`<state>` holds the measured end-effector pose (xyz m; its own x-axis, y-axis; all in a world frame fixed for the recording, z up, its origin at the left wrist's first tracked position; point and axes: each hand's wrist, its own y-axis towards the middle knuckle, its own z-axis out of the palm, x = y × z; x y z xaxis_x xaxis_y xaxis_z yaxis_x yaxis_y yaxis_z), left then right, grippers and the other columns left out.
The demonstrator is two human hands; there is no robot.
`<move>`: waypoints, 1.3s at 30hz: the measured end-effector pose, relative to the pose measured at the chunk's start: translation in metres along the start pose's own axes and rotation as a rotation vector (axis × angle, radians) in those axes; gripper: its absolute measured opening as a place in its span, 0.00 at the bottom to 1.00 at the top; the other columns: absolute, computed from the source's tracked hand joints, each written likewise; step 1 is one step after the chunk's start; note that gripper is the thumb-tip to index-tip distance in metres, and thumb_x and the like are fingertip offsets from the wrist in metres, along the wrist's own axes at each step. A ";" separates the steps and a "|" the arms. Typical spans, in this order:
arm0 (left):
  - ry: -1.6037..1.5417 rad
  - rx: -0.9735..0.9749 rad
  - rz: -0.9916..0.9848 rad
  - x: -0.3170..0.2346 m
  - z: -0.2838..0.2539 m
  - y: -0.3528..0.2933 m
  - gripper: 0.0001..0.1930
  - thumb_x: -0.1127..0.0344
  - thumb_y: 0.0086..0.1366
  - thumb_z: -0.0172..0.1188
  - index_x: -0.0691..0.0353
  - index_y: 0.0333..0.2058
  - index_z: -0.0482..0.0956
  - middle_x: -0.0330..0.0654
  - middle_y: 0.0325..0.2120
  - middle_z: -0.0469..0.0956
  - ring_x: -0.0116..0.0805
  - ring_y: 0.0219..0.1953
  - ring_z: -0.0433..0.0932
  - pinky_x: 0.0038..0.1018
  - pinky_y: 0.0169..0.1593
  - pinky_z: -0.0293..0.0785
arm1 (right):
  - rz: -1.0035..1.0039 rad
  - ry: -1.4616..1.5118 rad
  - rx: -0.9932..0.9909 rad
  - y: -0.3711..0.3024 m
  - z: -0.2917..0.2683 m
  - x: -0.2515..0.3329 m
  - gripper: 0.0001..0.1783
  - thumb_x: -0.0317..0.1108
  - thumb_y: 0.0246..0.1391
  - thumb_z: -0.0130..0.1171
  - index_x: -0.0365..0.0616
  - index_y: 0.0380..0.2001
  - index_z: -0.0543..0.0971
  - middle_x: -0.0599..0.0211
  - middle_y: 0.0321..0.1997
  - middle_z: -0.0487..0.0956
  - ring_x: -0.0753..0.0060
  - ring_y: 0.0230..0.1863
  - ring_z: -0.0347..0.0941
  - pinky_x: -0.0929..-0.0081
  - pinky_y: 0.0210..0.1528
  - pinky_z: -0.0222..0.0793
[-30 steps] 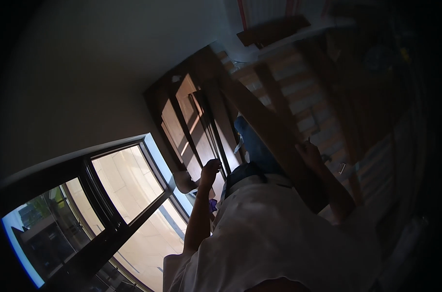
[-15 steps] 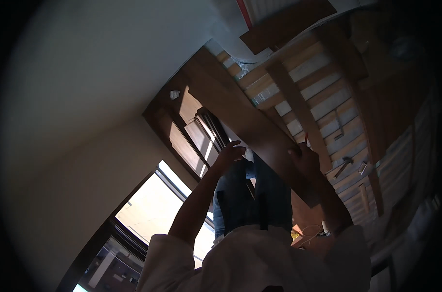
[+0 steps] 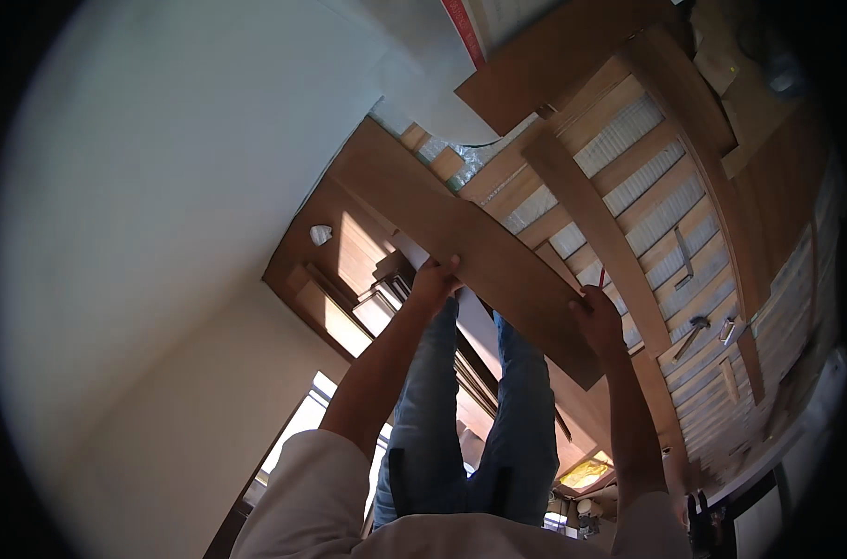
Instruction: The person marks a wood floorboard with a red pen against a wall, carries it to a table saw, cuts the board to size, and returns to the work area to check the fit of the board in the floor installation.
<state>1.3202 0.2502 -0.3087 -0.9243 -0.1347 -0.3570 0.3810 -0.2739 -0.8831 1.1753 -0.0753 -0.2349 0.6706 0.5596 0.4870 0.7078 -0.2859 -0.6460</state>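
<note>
A long brown wooden plank (image 3: 507,270) lies slantwise in front of my legs, from the wall at the far left to the near right. My left hand (image 3: 435,281) is closed on its left edge, the thumb resting on the top face. Along the opposite edge, near the close end, my right hand (image 3: 599,321) grips the plank too. A thin red stick like a pencil (image 3: 601,278) pokes up from the right hand's fingers. The undersides of the plank and the fingers below it are hidden.
To the right, planks and slats (image 3: 642,154) lie over plastic-wrapped material. A hammer (image 3: 692,337), an L-shaped metal square (image 3: 684,258) and a small pale cylinder (image 3: 727,329) rest there. A white crumpled thing (image 3: 321,235) lies on brown board by the left wall (image 3: 191,363). Dark strips are stacked beyond my legs.
My left hand, held off the plank before, has closed on its left edge. My right hand still holds the other edge. The view has shifted, showing more of my legs.
</note>
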 end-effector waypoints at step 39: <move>0.877 -0.020 0.183 -0.031 -0.176 0.387 0.31 0.45 0.64 0.65 0.78 0.35 0.77 0.56 0.26 0.82 0.44 0.27 0.84 0.37 0.31 0.85 | -0.128 0.065 0.037 0.250 0.273 -0.188 0.17 0.29 0.50 0.68 0.36 0.42 0.76 0.51 0.37 0.82 0.53 0.39 0.81 0.65 0.42 0.74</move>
<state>1.4929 0.3162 -0.6925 -0.5360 0.6034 -0.5904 0.5314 -0.3022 -0.7914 1.1660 -0.0396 -0.6481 0.5893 0.5374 0.6033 0.7805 -0.1856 -0.5970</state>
